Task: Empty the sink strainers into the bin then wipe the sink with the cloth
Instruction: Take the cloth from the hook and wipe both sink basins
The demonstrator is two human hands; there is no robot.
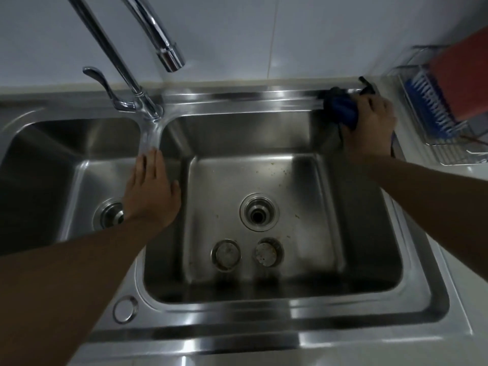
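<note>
Head view of a double steel sink [237, 336] set in a white counter [475, 233]. The left hand [151, 188] lies flat, fingers straight and together, palm down on the ridge that divides the two basins; it holds nothing. The right hand [369, 120] reaches to the far right corner of the sink rim, its fingers curled over a bunched blue cloth [342, 109], which it presses against the rim there. Two round strainers [225, 254] [268, 251] lie side by side, slightly apart, on the floor of the right basin [303, 194], just on the near side of the open drain [259, 212]; whether they hold any scraps cannot be told through the blur. Small dark specks [274, 165] are scattered over the basin floor beyond the drain. The left basin [52, 180] has a drain fitting [111, 215] in place, partly hidden by the left wrist. A chrome tap [169, 56] rises from the back of the dividing ridge, its spout over the far edge of the right basin, with a lever handle [97, 77] pointing left. A round cap [125, 309] sits on the near rim. To the right, on the counter, a wire rack [449, 151] holds a blue ridged item [427, 101] and a red object [464, 75]
</note>
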